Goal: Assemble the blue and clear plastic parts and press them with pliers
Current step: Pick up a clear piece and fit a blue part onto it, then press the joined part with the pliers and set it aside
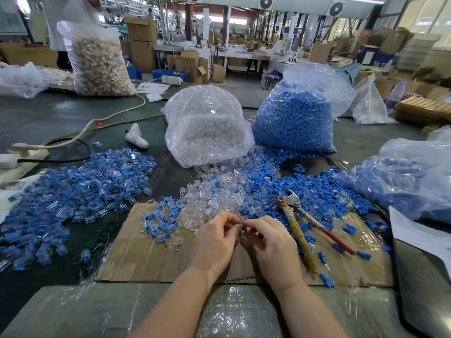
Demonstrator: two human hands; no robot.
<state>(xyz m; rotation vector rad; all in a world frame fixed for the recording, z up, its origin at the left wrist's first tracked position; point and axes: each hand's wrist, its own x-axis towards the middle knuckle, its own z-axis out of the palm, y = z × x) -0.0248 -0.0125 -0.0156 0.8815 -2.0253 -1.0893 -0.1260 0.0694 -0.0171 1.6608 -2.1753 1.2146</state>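
Nearest the viewer, the left hand [214,240] and right hand [271,242] meet over a flattened cardboard sheet [151,259], fingertips pinched together. The right hand pinches a small blue part [244,228]; the left hand appears to pinch a clear part against it, though that piece is too transparent to confirm. The step in hand is judged to be the fitting of blue part into clear part.

Just right of the hands, the pliers [296,215] lie unheld on the cardboard, jaws pointing away from the viewer, handles toward the near right. The next move calls for seating the two parts fully, then freeing the right hand to take up the pliers and squeeze the joint.

Beyond the hands lies a loose heap of clear parts [214,191], with loose blue parts [317,189] to its right. To the left spreads a pile of assembled pieces [80,191]. Farthest stand a bag of clear parts [207,132] and, to its right, a bag of blue parts [295,118].
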